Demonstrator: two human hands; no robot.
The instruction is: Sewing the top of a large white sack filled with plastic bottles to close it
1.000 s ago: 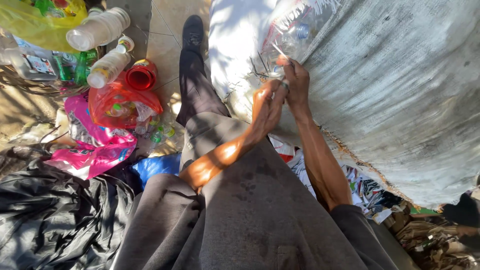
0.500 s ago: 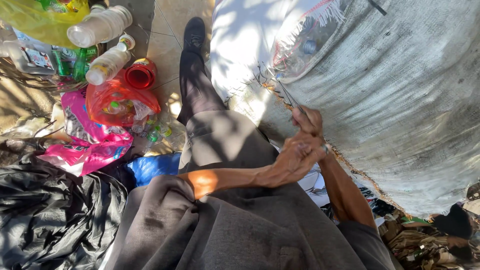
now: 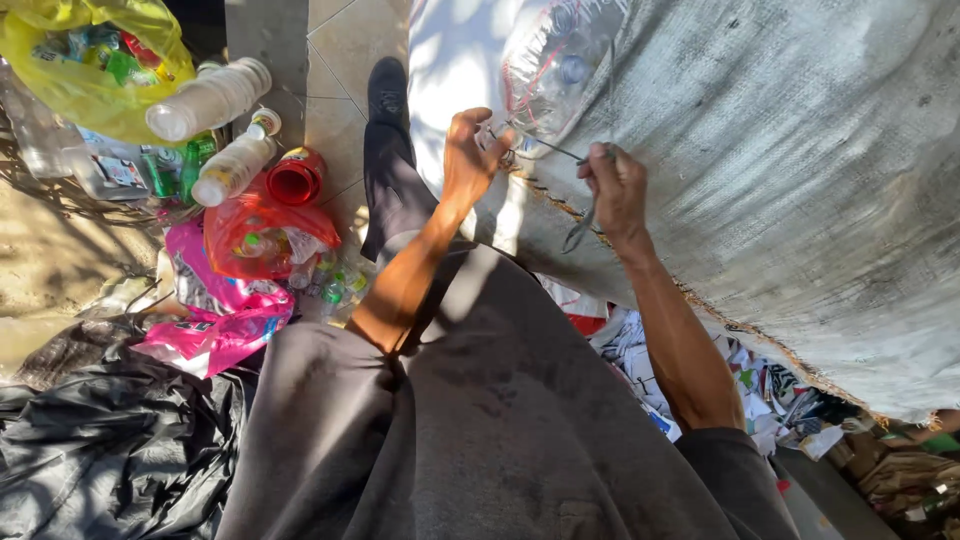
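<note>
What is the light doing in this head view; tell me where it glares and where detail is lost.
Head view: hard sunlight, dappled shadows. Glare whitens the woven sack's top-left corner beside the left hand; the right hand is in shade. The black plastic sheet at bottom left goes dark. Edges curve from wide-angle distortion.

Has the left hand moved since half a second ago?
Yes. The left hand has gone up from beside the right hand, along the sack's edge, toward the black shoe.
</note>
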